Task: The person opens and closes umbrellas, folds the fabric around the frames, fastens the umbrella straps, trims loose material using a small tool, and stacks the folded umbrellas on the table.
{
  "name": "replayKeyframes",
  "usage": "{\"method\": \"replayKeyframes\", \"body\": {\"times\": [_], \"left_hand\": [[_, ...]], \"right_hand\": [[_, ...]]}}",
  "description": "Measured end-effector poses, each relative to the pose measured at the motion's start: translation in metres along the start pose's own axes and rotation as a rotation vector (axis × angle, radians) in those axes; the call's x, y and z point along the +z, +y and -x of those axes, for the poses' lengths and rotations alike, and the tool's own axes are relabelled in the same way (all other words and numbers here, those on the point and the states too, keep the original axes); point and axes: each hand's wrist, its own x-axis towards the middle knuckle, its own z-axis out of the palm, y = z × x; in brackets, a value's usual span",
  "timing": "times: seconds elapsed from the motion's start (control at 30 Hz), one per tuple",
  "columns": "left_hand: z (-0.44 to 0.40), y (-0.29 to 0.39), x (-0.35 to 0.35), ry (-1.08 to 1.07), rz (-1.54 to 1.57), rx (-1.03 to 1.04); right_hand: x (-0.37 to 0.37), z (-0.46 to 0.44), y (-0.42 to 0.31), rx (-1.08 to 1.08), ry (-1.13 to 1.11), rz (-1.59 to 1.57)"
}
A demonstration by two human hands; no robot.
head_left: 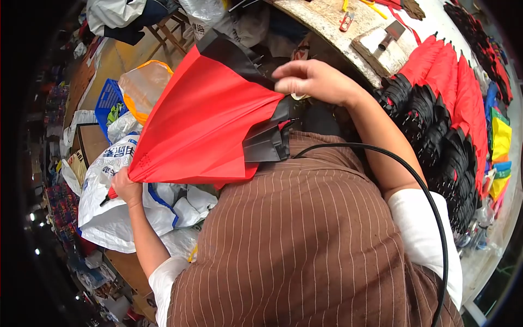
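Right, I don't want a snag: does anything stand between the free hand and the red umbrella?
Nothing visible stands between the right hand and the umbrella, which the left hand grips by its narrow end. The black cable runs nearer the body, outside that gap.

Black cable (354, 144) obstructs the gap beside the right forearm (381, 128).

Umbrella (199, 122) btwn basket (102, 107), L, & tbl (322, 26), R.
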Motion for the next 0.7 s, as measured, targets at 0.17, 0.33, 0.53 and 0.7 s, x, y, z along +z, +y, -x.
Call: {"method": "replayKeyframes", "body": {"times": [0.17,0.33,0.53,0.7], "left_hand": [[0.020,0.031,0.008,-0.225,0.055,-0.144],[0.024,0.056,-0.002,-0.804,0.410,-0.227],[0.075,0.051,0.036,-0.914,0.583,-0.265],[0.099,0.062,0.055,-0.849,0.599,-0.409]], "right_hand": [[0.012,-0.014,0.001,-0.033,-0.004,0.434],[0.022,-0.053,0.005,-0.209,0.011,0.819],[-0.038,-0.135,0.011,-0.306,0.528,0.444],[-0.140,-0.156,0.099,0.372,0.588,0.973]]}}
